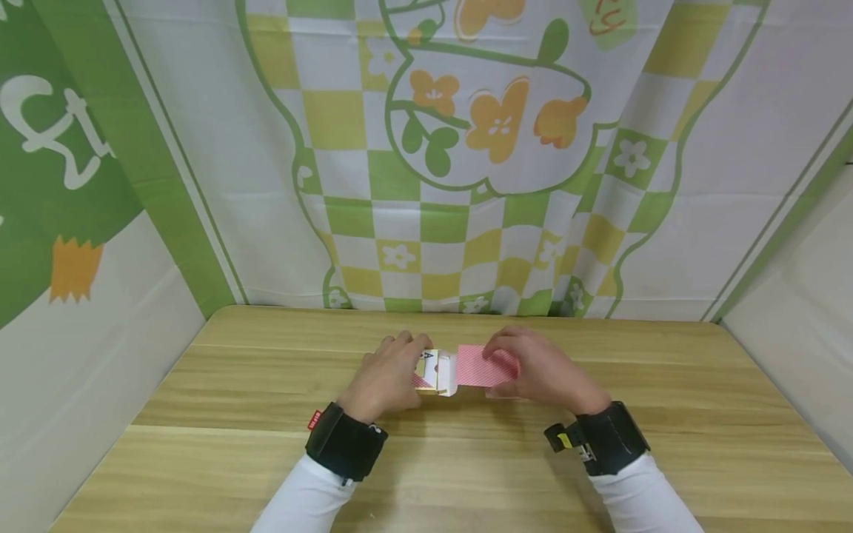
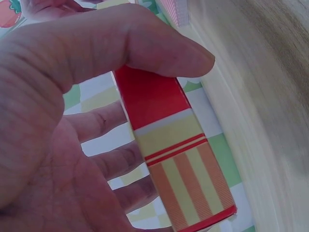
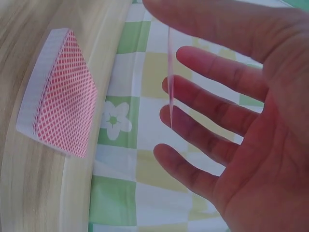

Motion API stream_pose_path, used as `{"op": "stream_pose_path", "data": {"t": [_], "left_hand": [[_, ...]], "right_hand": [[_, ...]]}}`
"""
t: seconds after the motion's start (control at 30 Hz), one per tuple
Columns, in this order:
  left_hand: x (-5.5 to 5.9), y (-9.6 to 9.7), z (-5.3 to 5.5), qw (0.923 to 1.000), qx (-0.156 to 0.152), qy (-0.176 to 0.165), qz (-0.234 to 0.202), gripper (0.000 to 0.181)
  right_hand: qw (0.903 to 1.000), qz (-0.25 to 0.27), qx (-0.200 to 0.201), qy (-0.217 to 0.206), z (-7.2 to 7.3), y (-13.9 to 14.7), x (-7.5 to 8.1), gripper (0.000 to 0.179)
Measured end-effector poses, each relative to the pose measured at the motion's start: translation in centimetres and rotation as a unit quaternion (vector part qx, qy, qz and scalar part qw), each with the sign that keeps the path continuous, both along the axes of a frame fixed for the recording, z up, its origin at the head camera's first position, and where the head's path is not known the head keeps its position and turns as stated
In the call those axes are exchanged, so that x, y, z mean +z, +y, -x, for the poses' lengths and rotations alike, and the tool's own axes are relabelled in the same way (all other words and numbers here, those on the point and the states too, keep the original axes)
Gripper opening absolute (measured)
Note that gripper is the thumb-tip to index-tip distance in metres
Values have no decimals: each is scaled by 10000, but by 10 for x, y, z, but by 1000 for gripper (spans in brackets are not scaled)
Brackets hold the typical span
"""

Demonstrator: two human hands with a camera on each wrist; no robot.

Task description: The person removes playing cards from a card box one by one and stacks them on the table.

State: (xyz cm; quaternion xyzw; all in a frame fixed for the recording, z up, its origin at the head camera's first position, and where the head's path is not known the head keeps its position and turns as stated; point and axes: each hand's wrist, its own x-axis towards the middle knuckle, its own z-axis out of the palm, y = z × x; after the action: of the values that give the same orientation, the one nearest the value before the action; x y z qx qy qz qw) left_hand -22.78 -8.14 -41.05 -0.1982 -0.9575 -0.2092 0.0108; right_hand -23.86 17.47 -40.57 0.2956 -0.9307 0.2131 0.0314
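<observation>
My left hand (image 1: 389,376) grips a card box (image 1: 429,364) with an ace printed on it, the white flap (image 1: 449,372) open toward the right. In the left wrist view, my thumb lies across the box's red and striped narrow side (image 2: 178,159). My right hand (image 1: 543,370) holds a red-patterned playing card (image 1: 473,365) by its edges, just right of the flap. The right wrist view catches this card nearly edge-on, a thin line between thumb and fingers. A stack of red-checked playing cards (image 3: 67,99) sits on the table beside the right hand.
The wooden table (image 1: 266,363) runs back to a curtain (image 1: 440,244) with green and yellow checks. Fabric walls (image 1: 146,296) close in both sides. Black straps with cameras (image 1: 346,442) are on both wrists.
</observation>
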Motion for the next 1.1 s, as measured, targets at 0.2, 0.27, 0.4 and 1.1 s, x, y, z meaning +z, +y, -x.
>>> {"op": "stream_pose_path", "data": {"t": [0.2, 0.27, 0.4, 1.1], "left_hand": [[0, 0, 0, 10000, -6, -20, 50, 68], [0, 0, 0, 10000, -7, -22, 61, 68], [-1, 0, 1, 10000, -4, -12, 72, 69], [-1, 0, 0, 9999, -43, -54, 111, 67]], "right_hand": [[9998, 1, -196, 11, 1, 6, -1, 48], [9997, 30, -246, 1, 2, 8, -1, 46], [9995, 62, -320, 48, 3, 9, -1, 44], [9973, 84, -640, 343, 5, 7, -4, 48]]}}
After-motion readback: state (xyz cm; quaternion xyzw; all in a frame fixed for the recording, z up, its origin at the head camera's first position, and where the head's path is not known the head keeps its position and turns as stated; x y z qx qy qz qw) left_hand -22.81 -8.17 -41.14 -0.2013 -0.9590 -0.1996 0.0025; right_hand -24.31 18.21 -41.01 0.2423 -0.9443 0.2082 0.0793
